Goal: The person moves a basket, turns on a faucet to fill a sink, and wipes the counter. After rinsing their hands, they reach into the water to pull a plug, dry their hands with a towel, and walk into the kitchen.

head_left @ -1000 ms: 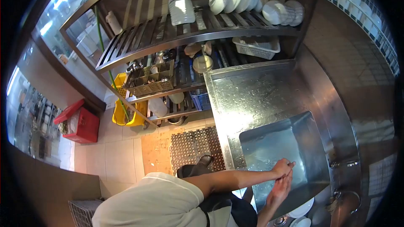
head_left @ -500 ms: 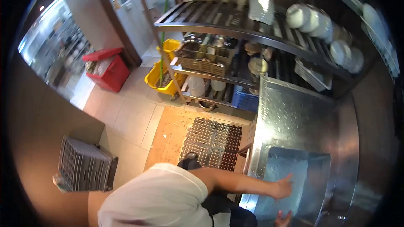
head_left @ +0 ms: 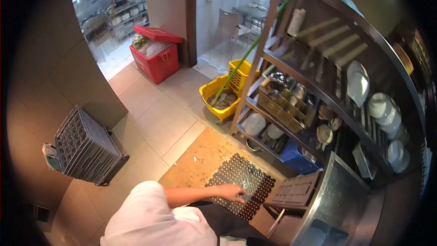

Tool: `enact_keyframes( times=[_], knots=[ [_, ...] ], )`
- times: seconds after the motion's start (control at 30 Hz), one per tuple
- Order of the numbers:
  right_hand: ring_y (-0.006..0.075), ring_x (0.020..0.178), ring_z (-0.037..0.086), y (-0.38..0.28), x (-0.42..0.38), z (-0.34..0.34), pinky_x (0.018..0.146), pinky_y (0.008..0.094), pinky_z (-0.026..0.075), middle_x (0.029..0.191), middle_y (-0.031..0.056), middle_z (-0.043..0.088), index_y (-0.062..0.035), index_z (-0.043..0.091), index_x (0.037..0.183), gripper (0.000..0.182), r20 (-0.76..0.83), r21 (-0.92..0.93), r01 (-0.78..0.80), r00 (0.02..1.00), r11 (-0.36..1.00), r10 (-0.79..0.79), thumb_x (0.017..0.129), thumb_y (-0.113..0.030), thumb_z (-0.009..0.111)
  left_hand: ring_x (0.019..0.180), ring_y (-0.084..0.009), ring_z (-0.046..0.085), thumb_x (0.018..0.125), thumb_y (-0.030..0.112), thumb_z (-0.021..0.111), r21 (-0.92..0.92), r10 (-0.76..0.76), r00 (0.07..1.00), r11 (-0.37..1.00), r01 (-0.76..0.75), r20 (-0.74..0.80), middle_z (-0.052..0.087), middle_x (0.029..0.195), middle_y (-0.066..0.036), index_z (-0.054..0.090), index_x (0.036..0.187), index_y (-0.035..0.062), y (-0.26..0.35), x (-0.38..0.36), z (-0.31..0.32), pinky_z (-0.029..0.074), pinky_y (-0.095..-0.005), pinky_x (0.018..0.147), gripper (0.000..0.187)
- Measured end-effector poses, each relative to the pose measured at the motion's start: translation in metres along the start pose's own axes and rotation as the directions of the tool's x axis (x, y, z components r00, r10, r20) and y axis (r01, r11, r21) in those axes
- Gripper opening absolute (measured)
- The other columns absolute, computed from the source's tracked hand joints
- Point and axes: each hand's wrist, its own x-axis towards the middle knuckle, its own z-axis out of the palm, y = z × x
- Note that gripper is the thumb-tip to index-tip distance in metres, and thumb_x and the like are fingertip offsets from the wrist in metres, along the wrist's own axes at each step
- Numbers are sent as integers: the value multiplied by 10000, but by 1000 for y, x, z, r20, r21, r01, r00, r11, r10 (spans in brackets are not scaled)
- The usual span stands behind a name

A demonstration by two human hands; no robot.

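My left hand point(head_left: 231, 192) reaches out from a white sleeve point(head_left: 148, 196) above the perforated black floor mat point(head_left: 223, 175). Nothing is in it, and its fingers are loosely bent and a little apart. To its right is a brown slatted panel point(head_left: 296, 190) beside the metal sink counter point(head_left: 348, 177). Part of the sink basin point(head_left: 321, 234) shows at the bottom edge. My right hand is out of the frame.
A metal rack point(head_left: 309, 79) holds stacked bowls point(head_left: 384, 111), a cutlery basket point(head_left: 280, 109) and a blue crate point(head_left: 300, 157). Beyond stand a yellow mop bucket point(head_left: 227, 79) and a red cooler box point(head_left: 157, 66). Grey dish racks point(head_left: 86, 155) are stacked at left.
The view has swung left, towards the floor and doorway. My left hand has come away from the sink and is now over the mat. My right hand has left the view.
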Motion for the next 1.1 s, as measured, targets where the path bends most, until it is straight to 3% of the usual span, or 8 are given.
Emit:
enact_keyframes(
  times=[0.2,0.3,0.37,0.5,0.67,0.93,1.0,1.1],
  knots=[
    [181,755,569,165,91,89,677,256,452,842,95,606,-74,500,1090,311,190,103,-393,909,914,370,864,-281,452,981,-327,545,772,491,541,-99,-451,862,892,440,-231,585,1034,-176,551,1087,54,-119,-127,-69,433,-398,832,539],
    [193,777,629,297,73,186,640,304,482,854,142,640,-43,602,975,400,255,-952,87,757,294,602,708,-331,680,987,-335,541,763,467,560,-108,-541,777,836,538,-322,579,1042,-190,553,1086,39,-182,-172,-69,433,-406,838,536],
    [159,715,608,351,55,219,628,286,473,842,87,644,-47,627,958,339,-7,-466,-756,522,460,853,738,-301,676,990,-325,546,755,471,565,-202,-595,722,802,562,-352,580,1041,-192,551,1093,34,-193,-198,-81,432,-397,844,553],
    [134,739,556,426,40,234,680,282,453,806,30,626,-26,637,918,299,131,-968,-114,538,225,833,819,-303,585,961,-309,568,748,477,569,-369,-674,620,739,564,-402,589,1020,-194,559,1081,24,-224,-226,-84,444,-384,830,562],
    [174,815,568,512,58,243,757,287,440,902,48,622,-8,604,972,295,-107,-851,-526,158,-9,982,828,-259,547,900,-273,602,742,435,603,-640,-799,466,591,492,-380,613,966,-181,573,1054,12,-249,-234,-113,469,-349,789,526],
    [338,801,570,611,121,456,684,393,467,778,163,589,-62,557,909,341,537,-243,903,-179,355,824,673,-308,562,814,-235,613,759,339,623,-817,-921,227,387,427,-317,622,908,-170,594,975,-3,-384,-292,-144,480,-337,730,406],
    [323,789,583,632,138,552,661,420,466,871,155,605,-77,571,909,365,296,-894,390,146,220,944,770,-397,464,780,-216,613,785,295,609,-872,-958,188,278,402,-218,624,881,-161,600,936,-17,-416,-320,-144,485,-337,699,348],
    [229,647,590,669,171,681,604,342,457,754,104,629,-39,602,882,338,694,-694,520,296,499,657,829,-343,463,746,-202,605,804,264,587,-990,-990,34,140,28,-139,624,870,-145,595,935,-19,-454,-357,-135,482,-332,661,312]
  ],
)
